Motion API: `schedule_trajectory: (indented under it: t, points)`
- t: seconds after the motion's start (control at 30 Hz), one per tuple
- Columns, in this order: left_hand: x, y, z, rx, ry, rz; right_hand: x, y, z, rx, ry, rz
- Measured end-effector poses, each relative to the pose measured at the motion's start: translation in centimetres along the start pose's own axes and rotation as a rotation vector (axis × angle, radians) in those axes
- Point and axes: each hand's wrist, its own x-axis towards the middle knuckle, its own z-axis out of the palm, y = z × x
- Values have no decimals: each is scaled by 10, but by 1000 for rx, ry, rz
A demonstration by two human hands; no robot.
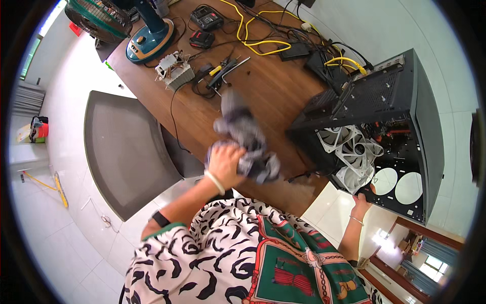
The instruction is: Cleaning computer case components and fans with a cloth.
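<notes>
A bunched grey and dark cloth, partly blurred, lies under my left hand, whose fingers are closed on it over the wooden table. At the right, my right hand grips the lower front edge of a black computer case that stands at the table's right end. Several white case fans sit inside its open side, with loose white wires. Two round holes show in the case panel near my right hand, and part of that hand is hidden behind the panel.
Behind the cloth lie a screwdriver with a yellow handle, hex keys and a CPU cooler. A desk fan, a battery charger and a battery pack stand farther back. Yellow and black cables run to the case. A chair is at left.
</notes>
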Motion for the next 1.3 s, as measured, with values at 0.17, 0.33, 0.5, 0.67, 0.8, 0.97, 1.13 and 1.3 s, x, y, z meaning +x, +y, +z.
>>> schedule_trajectory:
  t: [0.17, 0.33, 0.5, 0.67, 0.8, 0.97, 1.13, 1.3]
  points:
    - [-38, -28, 47, 48, -2, -2, -8, -7, 4, 12, 9, 26]
    - [35, -107, 16, 153, 168, -123, -6, -10, 13, 43, 62, 52]
    - [114, -182, -24, 344, 129, -343, 6, 4, 9, 66, 17, 44]
    - [146, -170, -47, 91, 158, -509, 4, -2, 12, 41, 34, 8]
    - [154, -144, -109, -653, 452, -571, 4, -2, 8, 14, 14, -2]
    - [182, -94, -208, -1641, 759, -213, 6, 5, 6, 15, 31, -9]
    - [203, -111, -241, -1559, 690, -58, 11, 10, 9, 68, -14, -18]
    - [161, -55, -205, -1032, 564, 15, 12, 21, 4, 137, -44, -131]
